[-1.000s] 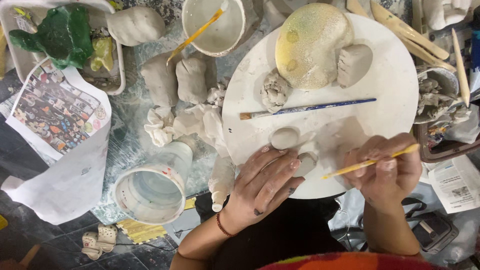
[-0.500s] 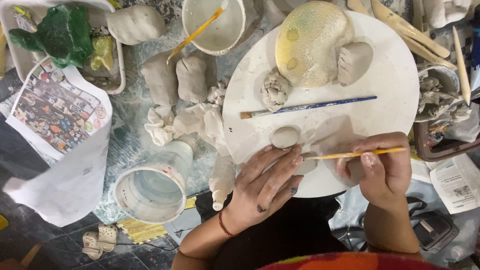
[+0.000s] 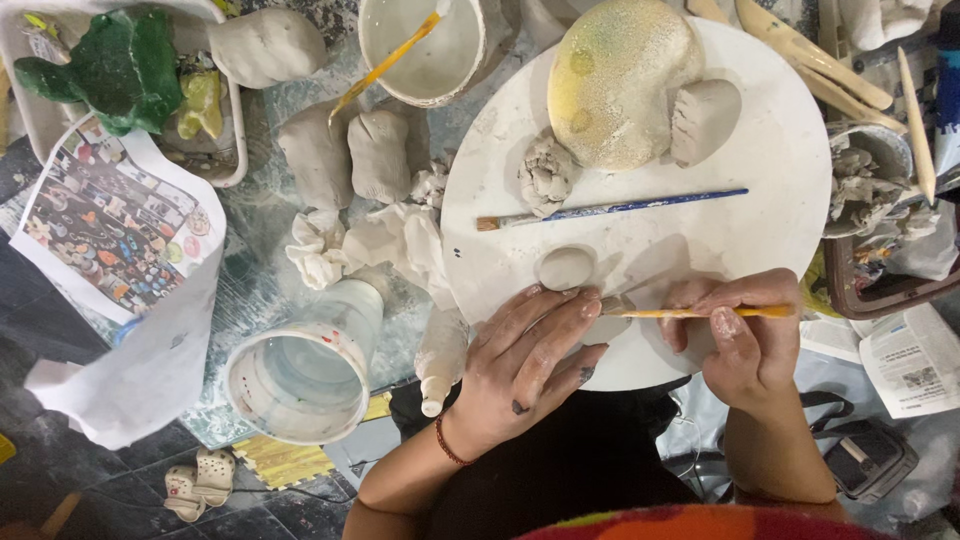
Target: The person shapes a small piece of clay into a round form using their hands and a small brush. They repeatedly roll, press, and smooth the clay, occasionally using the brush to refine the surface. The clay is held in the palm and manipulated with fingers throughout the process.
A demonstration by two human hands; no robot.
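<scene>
My left hand (image 3: 528, 360) lies at the near edge of the round white board (image 3: 790, 170), fingers closed over a small grey clay piece (image 3: 612, 303) that is mostly hidden. My right hand (image 3: 745, 335) holds a thin yellow-handled brush (image 3: 690, 313) level, its tip touching that piece. A small clay ball (image 3: 565, 268) sits just beyond my left fingers. Farther up the board lie a blue-handled brush (image 3: 620, 208), a crumpled clay lump (image 3: 547, 170), a large yellowish dome (image 3: 620, 80) and a grey clay block (image 3: 703, 118).
A water jar (image 3: 300, 375) stands left of my left hand, a white squeeze bottle (image 3: 440, 360) beside it. Clay lumps (image 3: 350, 155), white rag (image 3: 380, 240), a white bowl (image 3: 430, 50) with a brush, a green figure (image 3: 120, 65) in a tray, printed sheet (image 3: 115, 230), wooden tools (image 3: 830, 60).
My right hand has swung the yellow brush from slanted to level and brought its tip in to the clay piece under my left fingers. My left hand has stayed put.
</scene>
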